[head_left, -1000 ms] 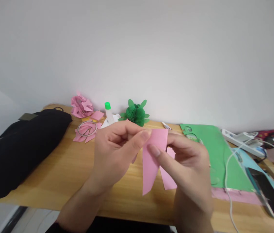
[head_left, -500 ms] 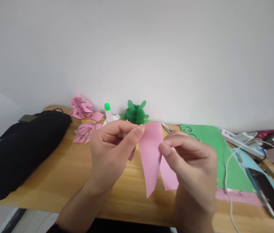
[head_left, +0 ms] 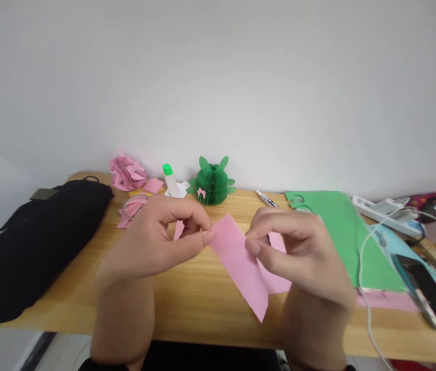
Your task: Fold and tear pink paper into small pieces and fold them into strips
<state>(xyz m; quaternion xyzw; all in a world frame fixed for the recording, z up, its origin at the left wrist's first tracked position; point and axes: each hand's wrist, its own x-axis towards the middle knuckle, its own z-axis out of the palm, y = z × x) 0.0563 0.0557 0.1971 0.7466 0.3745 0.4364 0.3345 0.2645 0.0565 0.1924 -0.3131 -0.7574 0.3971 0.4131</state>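
A strip of pink paper (head_left: 237, 263) hangs aslant between my two hands, its pointed end low and to the right. My left hand (head_left: 163, 237) pinches its upper left edge between thumb and forefinger. On the opposite edge, the thumb and fingertips of my right hand (head_left: 295, 252) are closed in a pinch. Behind the right hand another pink piece (head_left: 275, 281) partly shows above the table. A green honeycomb paper figure (head_left: 213, 185) with leaf-like flaps and a small pink bow stands beyond my hands.
Left of the figure are a glue bottle (head_left: 170, 180) with a green cap and crumpled pink paper (head_left: 127, 172). A black bag (head_left: 44, 242) lies at left. Green sheets (head_left: 341, 232), a white cable (head_left: 360, 273), a power strip (head_left: 387, 216) and a phone (head_left: 430, 288) occupy the right.
The pink strip has turned from nearly upright to a slant, its lower tip swinging right. My left hand has lowered and shifted left. Both hands keep their pinch.
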